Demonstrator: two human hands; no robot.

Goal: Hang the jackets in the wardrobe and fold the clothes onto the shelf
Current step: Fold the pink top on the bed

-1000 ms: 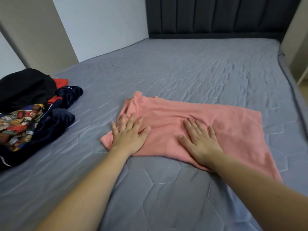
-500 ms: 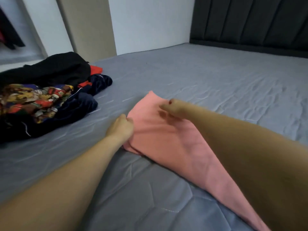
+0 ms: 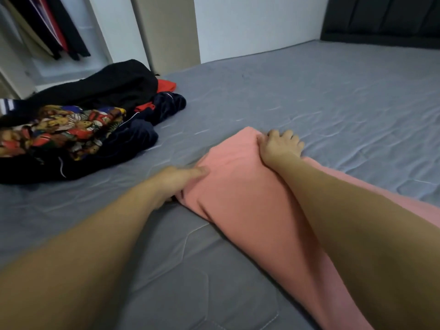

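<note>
Pink garment (image 3: 240,194) centre frame on grey bed (image 3: 309,96). Left hand (image 3: 177,181) grips near edge, right hand (image 3: 281,145) grips far edge. Clothes pile (image 3: 78,129) left; wardrobe (image 3: 42,27) upper left.

Legible text, labels, brands, numbers, signs: none that I can read. The patterned garment (image 3: 59,129) in the pile to the left of my left hand (image 3: 181,177) carries a busy multicoloured print, but I make out no letters on it. The pink garment (image 3: 238,186) under both my hands is plain. The hanging clothes (image 3: 47,27) far beyond my left hand show no readable tag.
</note>
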